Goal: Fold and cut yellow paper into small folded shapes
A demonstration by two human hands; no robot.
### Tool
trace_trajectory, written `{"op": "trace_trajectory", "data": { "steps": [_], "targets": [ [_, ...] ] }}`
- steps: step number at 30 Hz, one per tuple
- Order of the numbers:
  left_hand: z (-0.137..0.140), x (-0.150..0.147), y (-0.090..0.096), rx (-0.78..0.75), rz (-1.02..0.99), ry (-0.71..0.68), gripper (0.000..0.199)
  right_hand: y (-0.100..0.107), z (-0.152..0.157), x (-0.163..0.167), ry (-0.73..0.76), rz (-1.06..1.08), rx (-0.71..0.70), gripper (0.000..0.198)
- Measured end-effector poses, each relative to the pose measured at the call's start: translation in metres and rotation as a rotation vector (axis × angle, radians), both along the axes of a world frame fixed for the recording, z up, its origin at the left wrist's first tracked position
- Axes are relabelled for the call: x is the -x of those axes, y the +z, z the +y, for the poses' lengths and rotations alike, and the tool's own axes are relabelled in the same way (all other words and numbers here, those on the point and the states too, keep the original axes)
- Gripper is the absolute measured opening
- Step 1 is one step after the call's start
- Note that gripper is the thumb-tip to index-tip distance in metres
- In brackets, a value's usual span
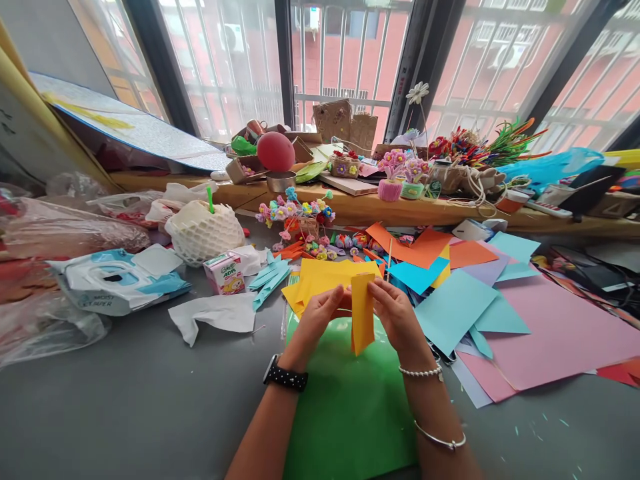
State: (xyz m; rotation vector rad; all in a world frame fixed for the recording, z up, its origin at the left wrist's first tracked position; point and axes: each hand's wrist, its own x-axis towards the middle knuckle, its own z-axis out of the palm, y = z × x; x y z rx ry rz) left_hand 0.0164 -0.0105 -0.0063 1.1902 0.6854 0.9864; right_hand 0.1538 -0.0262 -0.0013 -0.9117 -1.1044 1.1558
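Note:
Between my two hands, above a green mat (345,407), is a folded strip of yellow paper (363,313), held upright with its lower end hanging free. My left hand (325,310) has its fingers closed at the strip's left edge. At the top right edge, my right hand (395,310) pinches the paper between thumb and finger. Behind my hands lie yellow paper sheets (320,273) at the far end of the mat. The fingers behind the strip are partly hidden.
On the right are blue paper sheets (455,307) and a large pink sheet (565,327). To the left lie a wet-wipe pack (117,283), a tissue (215,317), a small carton (224,273) and a net-wrapped coconut (205,233). A crafts-laden ledge (430,217) runs below the windows.

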Motion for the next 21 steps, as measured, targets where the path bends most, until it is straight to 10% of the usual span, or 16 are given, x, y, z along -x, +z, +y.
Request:
{"op": "trace_trajectory", "data": {
  "steps": [8,21],
  "targets": [
    [-0.004,0.001,0.008,0.025,0.087,-0.089,0.023,0.001,0.000,0.010,0.161,0.126,0.027,0.022],
    [-0.002,0.001,0.007,0.013,0.100,0.019,0.025,0.004,-0.002,0.001,-0.278,-0.027,-0.025,0.021]
  ]
}}
